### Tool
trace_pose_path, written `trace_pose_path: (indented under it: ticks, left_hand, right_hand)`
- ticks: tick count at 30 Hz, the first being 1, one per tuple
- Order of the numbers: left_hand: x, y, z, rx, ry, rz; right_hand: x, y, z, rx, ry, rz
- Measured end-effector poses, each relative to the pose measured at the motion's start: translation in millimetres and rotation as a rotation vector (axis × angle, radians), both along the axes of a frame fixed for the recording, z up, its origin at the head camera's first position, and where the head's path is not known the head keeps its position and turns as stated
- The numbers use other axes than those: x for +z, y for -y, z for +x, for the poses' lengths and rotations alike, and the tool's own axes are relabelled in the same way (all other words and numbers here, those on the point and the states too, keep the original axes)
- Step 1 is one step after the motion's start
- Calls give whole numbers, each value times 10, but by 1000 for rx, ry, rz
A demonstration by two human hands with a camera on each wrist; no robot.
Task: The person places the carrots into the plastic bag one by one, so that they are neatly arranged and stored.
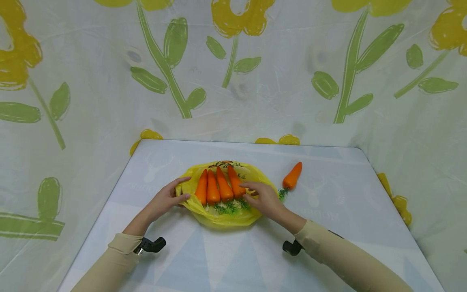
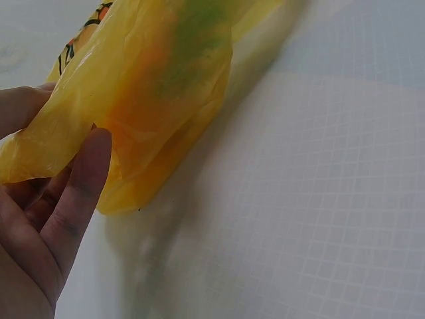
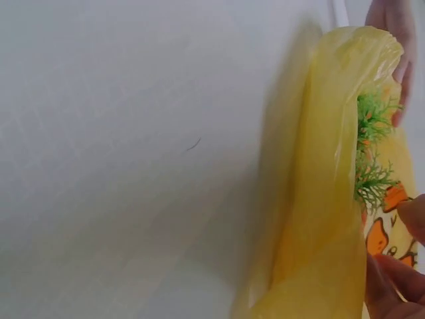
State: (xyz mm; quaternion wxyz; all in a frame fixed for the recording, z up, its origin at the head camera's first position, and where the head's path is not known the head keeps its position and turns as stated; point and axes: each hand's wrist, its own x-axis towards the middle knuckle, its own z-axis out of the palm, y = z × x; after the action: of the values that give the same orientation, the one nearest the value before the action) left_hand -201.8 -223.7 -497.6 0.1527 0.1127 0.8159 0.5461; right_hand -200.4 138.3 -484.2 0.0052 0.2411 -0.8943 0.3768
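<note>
A yellow plastic bag [image 1: 224, 221] lies spread open on the table, with a dark and orange print inside. Several orange toy carrots [image 1: 213, 188] lie side by side in it, tips pointing away and feathery green tops [image 3: 375, 179] towards me. My left hand [image 1: 169, 197] holds the bag's left edge between thumb and fingers; the left wrist view shows the yellow film [image 2: 40, 149] between them. Over the bag's right side, my right hand [image 1: 264, 198] has its fingertips at the thick end of the rightmost carrot [image 1: 235, 182], thumb and forefinger apart.
Another carrot [image 1: 293, 175] lies on the table right of the bag, its green top near the bag's edge. The pale patterned table [image 1: 164, 267] ends at the back against a flower-printed curtain [image 1: 255, 109], which also hangs at both sides.
</note>
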Motion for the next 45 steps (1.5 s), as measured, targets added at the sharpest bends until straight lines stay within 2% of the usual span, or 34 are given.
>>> trace_pose_path:
  ticks: [11, 24, 28, 32, 39, 45]
  left_hand:
    - [-2, -10, -2, 4, 5, 5]
    - [-3, -19, -7, 10, 14, -2]
    - [-1, -24, -7, 14, 16, -5]
    - [-9, -23, -9, 13, 12, -6]
    - [-11, -14, -6, 2, 8, 12]
    - [-24, -2, -8, -5, 1, 15]
  right_hand:
    - [105, -129, 80, -10, -17, -43]
    - [149, -342, 94, -100, -113, -83]
    - [160, -403, 89, -130, -112, -96]
    - [146, -470, 81, -162, -107, -87]
    - [114, -616, 73, -197, -175, -105]
    - [76, -744, 66, -237, -198, -103]
